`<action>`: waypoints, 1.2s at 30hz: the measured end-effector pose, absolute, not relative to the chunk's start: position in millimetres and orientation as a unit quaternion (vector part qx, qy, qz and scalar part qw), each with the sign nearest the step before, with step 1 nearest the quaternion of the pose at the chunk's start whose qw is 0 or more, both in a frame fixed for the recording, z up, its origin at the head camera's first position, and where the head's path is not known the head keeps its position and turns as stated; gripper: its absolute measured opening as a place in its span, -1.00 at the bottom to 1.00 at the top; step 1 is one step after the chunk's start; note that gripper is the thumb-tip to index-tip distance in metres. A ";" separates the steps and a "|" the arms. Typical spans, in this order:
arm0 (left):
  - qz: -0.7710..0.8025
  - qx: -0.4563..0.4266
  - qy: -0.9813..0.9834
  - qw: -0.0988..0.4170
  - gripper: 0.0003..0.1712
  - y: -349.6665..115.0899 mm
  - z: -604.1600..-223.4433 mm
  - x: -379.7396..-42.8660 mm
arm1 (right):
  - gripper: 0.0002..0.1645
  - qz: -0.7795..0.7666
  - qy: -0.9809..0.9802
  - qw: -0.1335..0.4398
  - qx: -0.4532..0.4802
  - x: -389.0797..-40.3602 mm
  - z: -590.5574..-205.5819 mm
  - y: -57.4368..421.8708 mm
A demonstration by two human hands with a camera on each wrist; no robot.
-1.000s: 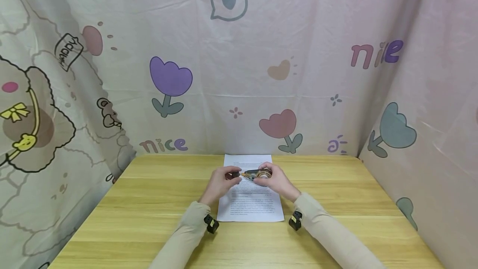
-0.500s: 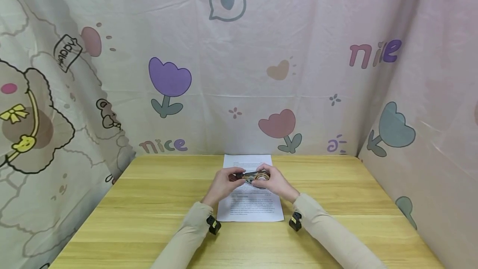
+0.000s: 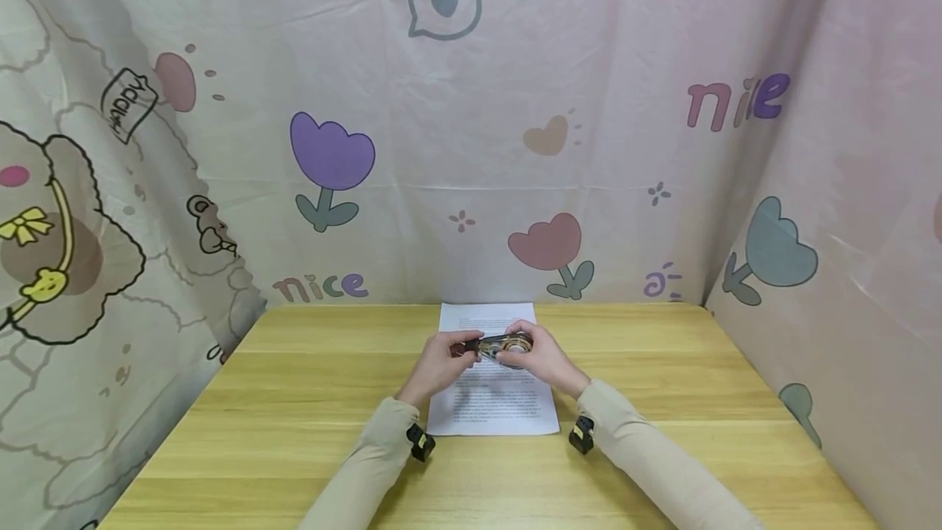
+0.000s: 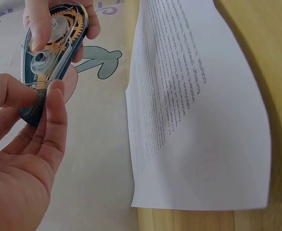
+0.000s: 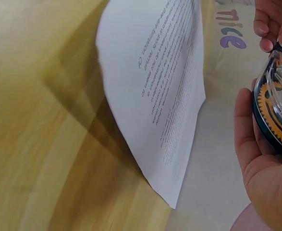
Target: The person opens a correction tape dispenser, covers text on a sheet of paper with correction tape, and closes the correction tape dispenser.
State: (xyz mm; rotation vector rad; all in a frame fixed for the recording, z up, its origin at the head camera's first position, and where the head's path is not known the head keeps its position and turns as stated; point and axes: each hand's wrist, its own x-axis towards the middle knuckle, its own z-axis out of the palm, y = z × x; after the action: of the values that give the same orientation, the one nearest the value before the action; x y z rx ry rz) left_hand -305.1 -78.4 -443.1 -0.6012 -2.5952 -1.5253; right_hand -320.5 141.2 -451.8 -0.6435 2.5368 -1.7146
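Note:
A correction tape (image 3: 491, 345) with a clear side, orange gears and a dark edge is held above the printed sheet (image 3: 500, 407). My right hand (image 3: 546, 360) grips its wide, rounded end between thumb and fingers. From the other side, my left hand (image 3: 438, 365) pinches the dark cap (image 4: 33, 109) at the narrow end. In the left wrist view the cap meets the correction tape's body, and the tip is hidden inside. The right wrist view shows my right fingers (image 5: 246, 127) supporting the gear end from below.
The sheet lies on a wooden table (image 3: 309, 415), its far edge against a printed curtain (image 3: 441, 227) at the back. More curtain hangs on both sides. A small black camera sits on each wrist.
The left hand has moved right, bringing the cap from just off the orange tip to cover it. The right hand has stayed nearly still with the correction tape.

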 end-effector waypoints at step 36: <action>-0.491 -0.243 -0.836 0.029 -0.63 -80.9 -453.4 -307.1 | -0.52 -0.540 0.816 0.006 -0.207 -314.3 -450.5 129.4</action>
State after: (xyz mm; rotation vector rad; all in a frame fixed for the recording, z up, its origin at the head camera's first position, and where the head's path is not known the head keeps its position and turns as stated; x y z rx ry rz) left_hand -307.1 -80.9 -453.4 -0.7504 -2.5776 -1.5153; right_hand -314.3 129.4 -450.5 -0.6486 2.5517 -1.6905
